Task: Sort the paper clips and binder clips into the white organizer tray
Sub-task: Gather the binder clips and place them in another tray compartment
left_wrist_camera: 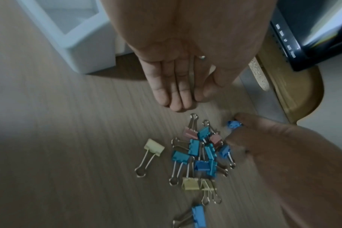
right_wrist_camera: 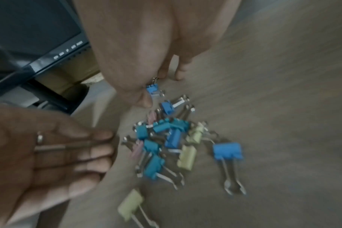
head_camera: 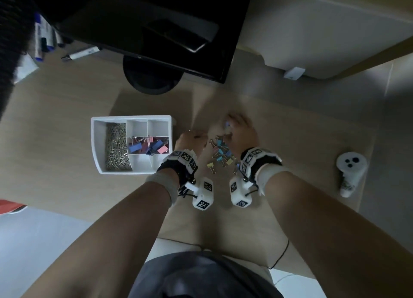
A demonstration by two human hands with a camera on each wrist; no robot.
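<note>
A white organizer tray [head_camera: 98, 141] sits on the wooden table at the left. Its long left compartment holds paper clips [head_camera: 117, 147] and a middle compartment holds large binder clips [head_camera: 147, 146]. Several small blue, pink and yellow binder clips [head_camera: 222, 153] lie in a pile [left_wrist_camera: 199, 155] between my hands. My left hand [left_wrist_camera: 176, 101] hovers just left of the pile, fingers straight and together, with a thin metal piece showing between two of them. My right hand [right_wrist_camera: 156, 86] is at the pile's far side, where its thumb and fingers pinch a small blue binder clip [right_wrist_camera: 152, 90].
A black monitor on a round stand [head_camera: 152, 79] stands behind the tray and the pile. A white controller [head_camera: 349, 170] lies on the table at the right. Markers [head_camera: 44, 41] lie at the far left. The table's front edge is near my body.
</note>
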